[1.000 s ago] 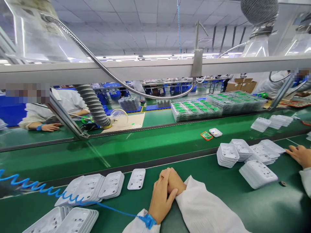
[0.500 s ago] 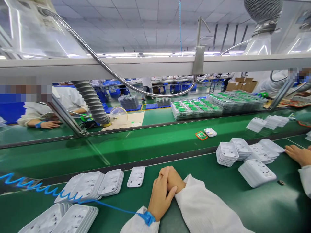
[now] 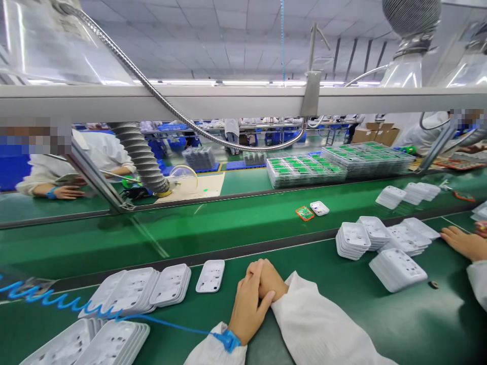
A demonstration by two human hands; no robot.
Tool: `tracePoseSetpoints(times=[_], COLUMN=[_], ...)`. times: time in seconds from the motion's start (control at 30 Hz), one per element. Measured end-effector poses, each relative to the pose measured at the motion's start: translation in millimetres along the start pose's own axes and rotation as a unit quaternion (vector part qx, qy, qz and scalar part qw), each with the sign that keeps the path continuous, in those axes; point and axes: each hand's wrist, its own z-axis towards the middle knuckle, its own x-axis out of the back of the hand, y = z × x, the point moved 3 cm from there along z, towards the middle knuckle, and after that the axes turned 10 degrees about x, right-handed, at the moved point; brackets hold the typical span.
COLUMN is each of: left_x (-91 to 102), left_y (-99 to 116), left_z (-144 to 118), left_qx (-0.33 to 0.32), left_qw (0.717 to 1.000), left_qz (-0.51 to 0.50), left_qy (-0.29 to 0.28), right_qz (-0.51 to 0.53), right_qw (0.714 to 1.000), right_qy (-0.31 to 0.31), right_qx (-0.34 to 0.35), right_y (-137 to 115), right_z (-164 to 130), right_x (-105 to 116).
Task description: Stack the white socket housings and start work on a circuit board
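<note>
the left hand [image 3: 247, 309] and the right hand [image 3: 271, 280] rest clasped together on the green bench [image 3: 342, 314], near the middle of the view. the left hand lies over the right, its fingers [image 3: 255, 274] folded across the right knuckles, so each grip is closed about the other hand and pinches no part. both arms wear white sleeves, and a blue wrist strap [image 3: 229, 338] sits on the left wrist, its coiled blue cord [image 3: 68, 303] running off to the left edge.

nearest the hands, just to their left, a single white plastic cover [image 3: 210, 276] lies flat on the bench, apart from the fingers. further left a fanned row of white covers [image 3: 140, 291] leans over, and another pile [image 3: 95, 344] lies at the near left corner.

to the right, well apart from the clasped hands, stand several stacks of white covers [image 3: 353, 239] and one more stack [image 3: 397, 268] nearer. a co-worker's hand [image 3: 462, 242] rests by them at the right edge.

beyond the bench runs a green conveyor belt [image 3: 228, 223], carrying a small orange-framed circuit board [image 3: 305, 213] just beside a small white piece [image 3: 319, 208]. on the far side lie trays of green boards [image 3: 304, 170], and a person in white sits at the far left with a hand [image 3: 66, 191] on the far bench.
</note>
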Motion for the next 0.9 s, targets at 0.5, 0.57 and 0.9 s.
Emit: tracePoseSetpoints(times=[0.5, 0.57, 0.9], left_x=[0.6, 0.3, -0.6], left_y=[-0.4, -0.6, 0.0], left_z=[0.0, 0.2, 0.1], left_qx=[-0.008, -0.008, 0.002], left_qw=[1.000, 1.000, 1.000], left_qz=[0.010, 0.011, -0.006], left_qy=[0.016, 0.017, 0.003], right_qz=[0.063, 0.118, 0.069], right_qw=[0.981, 0.974, 0.980], right_qy=[-0.146, -0.188, -0.123], right_qx=[0.116, 0.052, 0.142], right_y=[-9.6, -8.7, -8.6], right_z=[2.2, 3.5, -1.8], right_x=[-17.0, -15.0, -20.6])
